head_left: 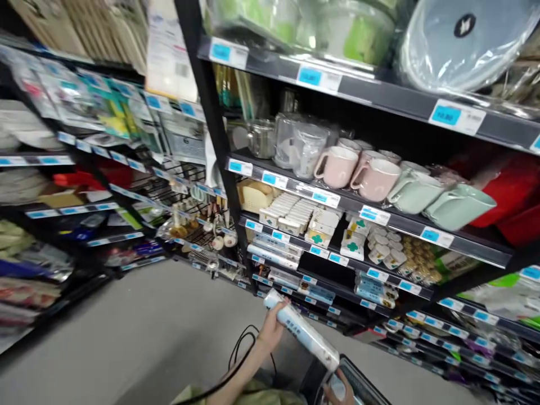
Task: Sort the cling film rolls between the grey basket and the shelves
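My left hand [273,327] is closed around the upper part of a long, white and light-blue wrapped roll [307,333] with dark printing. The roll slants down to the right, its lower end over a dark basket [366,378]. My right hand [345,392] is at the bottom edge, just below that end. Its fingers curl around a similar light-blue pack [337,386], mostly hidden in the basket. More packs of this look lie on a low shelf, such as the blue-white rolls [320,292] beyond my left hand.
A tall black shelf rack holds pink mugs [340,166], green mugs [415,190], white boxes [287,212] and bagged pots [358,34]. Another rack with hanging packets [113,107] stands left. A black cable [240,341] loops beside my left arm above the grey floor [160,315].
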Motion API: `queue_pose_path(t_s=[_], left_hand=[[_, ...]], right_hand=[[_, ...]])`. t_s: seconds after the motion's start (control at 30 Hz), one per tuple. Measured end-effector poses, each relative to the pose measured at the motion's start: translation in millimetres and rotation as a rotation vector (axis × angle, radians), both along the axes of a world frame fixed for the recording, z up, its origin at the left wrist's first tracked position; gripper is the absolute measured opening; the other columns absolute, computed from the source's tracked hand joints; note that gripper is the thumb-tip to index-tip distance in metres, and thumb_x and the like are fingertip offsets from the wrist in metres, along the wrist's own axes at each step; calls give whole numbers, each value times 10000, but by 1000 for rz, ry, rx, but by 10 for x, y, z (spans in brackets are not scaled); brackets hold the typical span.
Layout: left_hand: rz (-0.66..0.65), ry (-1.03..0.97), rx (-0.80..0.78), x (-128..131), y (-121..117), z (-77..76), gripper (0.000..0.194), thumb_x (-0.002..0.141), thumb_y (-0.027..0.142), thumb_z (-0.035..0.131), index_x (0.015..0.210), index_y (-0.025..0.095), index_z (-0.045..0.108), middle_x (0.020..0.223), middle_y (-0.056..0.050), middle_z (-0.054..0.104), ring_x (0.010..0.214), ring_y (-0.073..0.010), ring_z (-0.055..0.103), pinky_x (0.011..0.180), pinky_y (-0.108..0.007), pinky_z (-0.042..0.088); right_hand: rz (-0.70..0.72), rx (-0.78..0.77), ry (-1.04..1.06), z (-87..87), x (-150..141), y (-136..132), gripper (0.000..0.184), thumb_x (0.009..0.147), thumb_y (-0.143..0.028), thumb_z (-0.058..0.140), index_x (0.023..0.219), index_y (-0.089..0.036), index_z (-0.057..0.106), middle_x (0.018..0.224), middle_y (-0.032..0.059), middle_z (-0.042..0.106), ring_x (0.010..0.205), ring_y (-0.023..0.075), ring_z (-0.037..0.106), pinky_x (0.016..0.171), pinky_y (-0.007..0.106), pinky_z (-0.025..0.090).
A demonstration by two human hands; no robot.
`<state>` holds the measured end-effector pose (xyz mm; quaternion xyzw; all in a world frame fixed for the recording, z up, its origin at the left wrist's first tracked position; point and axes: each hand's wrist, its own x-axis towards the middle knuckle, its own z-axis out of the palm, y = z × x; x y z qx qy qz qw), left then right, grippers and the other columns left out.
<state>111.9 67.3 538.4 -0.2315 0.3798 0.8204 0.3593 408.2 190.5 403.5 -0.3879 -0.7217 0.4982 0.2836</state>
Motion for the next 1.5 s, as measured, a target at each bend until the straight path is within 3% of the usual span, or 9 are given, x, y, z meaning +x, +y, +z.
queue_pose_path(t_s=[0.1, 0.2, 0.3, 0.43, 0.6, 0.83, 1.1, 1.27, 1.5], left_hand=[[78, -60, -11, -346, -180, 50, 216, 780, 137, 788, 939, 212, 663, 788, -21, 731, 641, -194, 708, 662, -300, 611], [93, -72, -3, -591, -363, 120, 149, 878, 120, 745, 900, 221, 637, 731, -5, 699, 583, -168, 683, 629, -281, 612], [108, -97, 34, -758, -559, 241, 125, 946, 133, 731, 904, 207, 641, 747, -10, 703, 583, -148, 683, 597, -253, 595], [99, -137, 129, -888, -843, 472, 67, 979, 149, 729, 951, 180, 677, 796, -35, 735, 663, -166, 726, 636, -255, 615], [21, -110, 240, -1008, -1177, 633, 85, 1021, 243, 681, 1044, 174, 726, 937, -97, 789, 904, -263, 787, 845, -382, 666], [-128, 81, 255, -1211, -1512, 514, 273, 917, 205, 770, 1189, 199, 748, 1205, -122, 794, 1219, -294, 718, 1070, -459, 598], [-106, 336, 152, -1357, -1772, 464, 381, 809, 379, 922, 1103, 222, 738, 1192, -86, 776, 1247, -295, 680, 1083, -471, 579], [-95, 336, 81, -1423, -1833, 474, 357, 857, 378, 873, 1144, 228, 725, 1244, -109, 764, 1315, -326, 661, 1042, -462, 613], [-83, 345, 4, -1548, -1875, 426, 365, 898, 349, 848, 1217, 246, 704, 1315, -104, 750, 1360, -331, 656, 1062, -493, 632]], right_hand=[[-16, -17, 32, 236, -562, -236, 510, 521, -622, 925, 1004, -481, 840, 953, -49, 866, 962, 486, 832, 832, 649, 680], [28, -29, 121, 577, -1031, -443, 718, 660, -597, 915, 1318, -340, 786, 1204, 62, 850, 1102, 418, 818, 928, 557, 683], [22, 0, 134, 852, -1256, -572, 744, 736, -533, 917, 1387, -213, 755, 1253, 158, 826, 1105, 384, 814, 944, 493, 682], [-27, 36, 171, 1013, -1311, -750, 799, 745, -488, 933, 1456, -204, 701, 1328, 169, 792, 1131, 357, 797, 968, 468, 670], [-105, 38, 181, 1143, -1347, -1015, 717, 736, -469, 924, 1377, -206, 737, 1352, 168, 777, 1197, 377, 765, 972, 463, 662], [-190, -75, 223, 1418, -1512, -1332, 568, 734, -428, 823, 1233, -168, 744, 884, 77, 828, 647, 257, 748, 659, 374, 639], [-167, -147, 266, 1717, -1681, -1525, 504, 817, -461, 779, 1223, -169, 717, 652, 4, 733, 564, 229, 682, 635, 355, 580], [-107, -131, 223, 1723, -1733, -1483, 579, 787, -562, 802, 1220, -186, 723, 724, 25, 755, 560, 231, 677, 624, 380, 582], [-151, -103, 298, 1729, -1785, -1480, 620, 841, -517, 806, 1367, -215, 682, 1113, 103, 804, 570, 199, 692, 644, 392, 594]])
